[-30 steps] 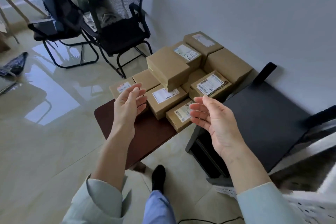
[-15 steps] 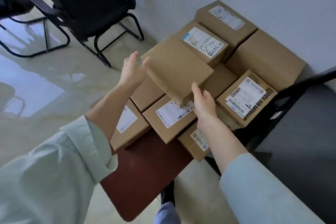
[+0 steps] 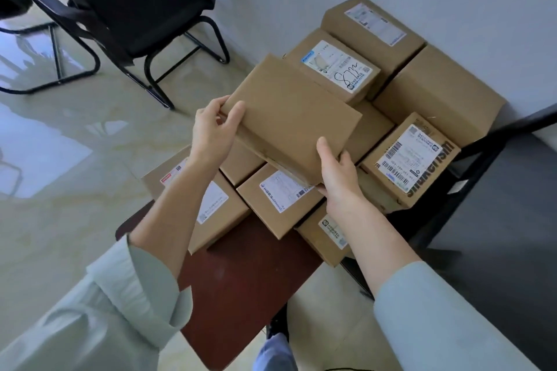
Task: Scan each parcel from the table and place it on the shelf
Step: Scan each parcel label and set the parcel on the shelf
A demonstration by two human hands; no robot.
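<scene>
Parcel (image 3: 289,117), the plain-topped one at frame centre on the stack, is now held at both ends; half a second ago the hands were only reaching its edges. That likely means the pick-up for scanning has begun, though I cannot tell whether it has left the boxes (image 3: 416,159) beneath. Left hand (image 3: 212,135) grips the left corner, thumb on top and fingers (image 3: 208,111) curled over the edge. Right hand (image 3: 337,178) grips the near right corner, thumb on top, its fingers hidden underneath. Both forearms reach up from the lower frame across the brown counter (image 3: 241,280). No scanner shows.
</scene>
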